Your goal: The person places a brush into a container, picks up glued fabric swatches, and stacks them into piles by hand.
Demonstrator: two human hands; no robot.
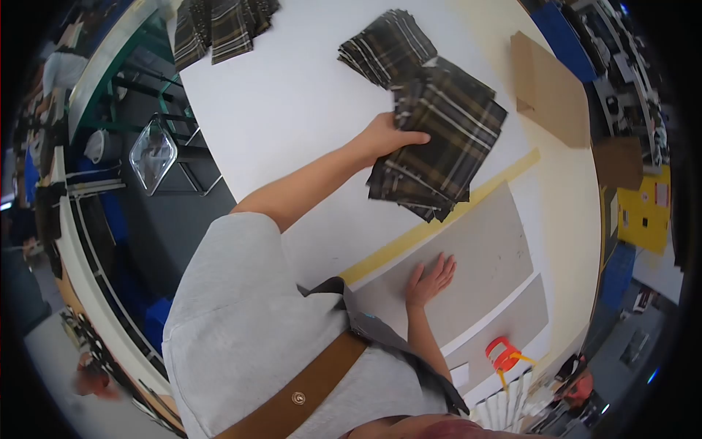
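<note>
My left hand [391, 139] grips a stack of dark plaid fabric pieces [453, 135] by its near-left edge, thumb on top and the other fingers mostly hidden. The pieces are fanned unevenly, with brown and white lines. Just beyond, a second plaid stack [387, 45] lies on the white table surface [270, 110], partly overlapped in view by the held one. My right hand [431, 280] lies flat on a grey sheet [479, 256], fingers spread, holding nothing. A strip of yellow tape [409, 238] runs between the grey sheet and the white surface.
More plaid pieces [230, 29] lie at the table's far left corner. A red tape roll [502, 354] sits near the right side, by a second grey sheet [523, 311]. A cardboard box [545, 91] stands at the right edge. A metal-framed stool [157, 154] is left of the table.
</note>
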